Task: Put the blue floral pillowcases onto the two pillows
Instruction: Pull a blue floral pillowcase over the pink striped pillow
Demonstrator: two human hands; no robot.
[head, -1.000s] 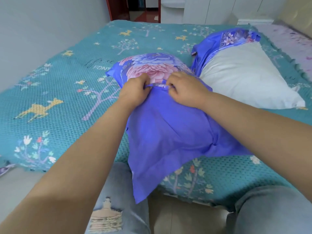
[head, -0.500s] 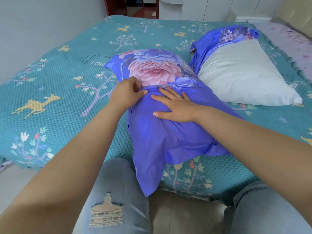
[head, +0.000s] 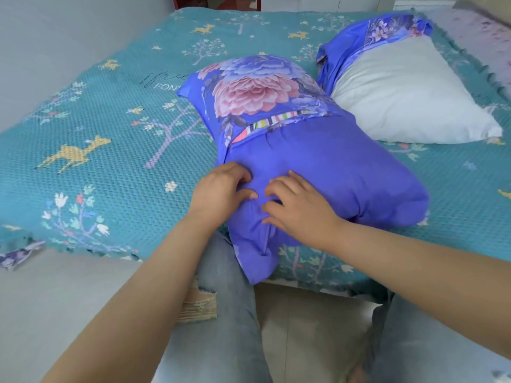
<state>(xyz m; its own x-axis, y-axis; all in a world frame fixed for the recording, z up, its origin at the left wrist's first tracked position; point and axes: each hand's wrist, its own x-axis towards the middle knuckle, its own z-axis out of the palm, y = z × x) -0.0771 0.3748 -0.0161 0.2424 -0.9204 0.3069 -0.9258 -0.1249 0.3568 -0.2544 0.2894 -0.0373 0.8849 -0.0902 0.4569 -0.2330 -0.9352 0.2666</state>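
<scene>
The near pillow lies on the bed inside a blue floral pillowcase (head: pixel 318 161), its pink flower print at the far end and a striped strip across the middle. The plain blue open end hangs over the bed's edge towards my knees. My left hand (head: pixel 221 189) pinches the cloth on the near left part of this pillow. My right hand (head: pixel 298 208) sits beside it, its bent fingers gathering the same cloth. Behind to the right lies a bare white pillow (head: pixel 401 92), with the second blue floral pillowcase (head: pixel 359 42) bunched along its far side.
A teal bedspread (head: pixel 110 134) with deer and tree prints covers the bed. My knees in light jeans (head: pixel 221 313) stand against the bed's near edge. A grey wall runs along the left, and pale floor shows below.
Both hands slid from the striped seam down towards me along the blue part. The right hand, flat half a second ago, now has its fingers curled into the cloth. The seam lies uncovered.
</scene>
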